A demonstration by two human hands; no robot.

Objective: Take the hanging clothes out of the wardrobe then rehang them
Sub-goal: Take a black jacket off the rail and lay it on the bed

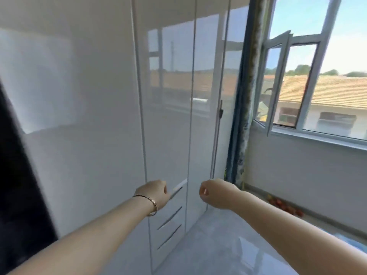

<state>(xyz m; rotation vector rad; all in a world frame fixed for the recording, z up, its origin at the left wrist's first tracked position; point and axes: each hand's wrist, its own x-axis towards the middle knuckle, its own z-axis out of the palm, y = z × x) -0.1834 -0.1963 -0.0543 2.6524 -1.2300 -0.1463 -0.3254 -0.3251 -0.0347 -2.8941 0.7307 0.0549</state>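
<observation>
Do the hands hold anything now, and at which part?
Nothing is held. Left hand and right hand are closed fists before the wardrobe.

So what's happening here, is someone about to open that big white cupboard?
It looks that way. A person stands before a glossy white wardrobe with its doors shut, both arms stretched toward it. The left hand, a bracelet on its wrist, is curled by the top drawer handle; whether it touches is unclear. The right hand is a loose fist holding nothing. No clothes are out yet.
</observation>
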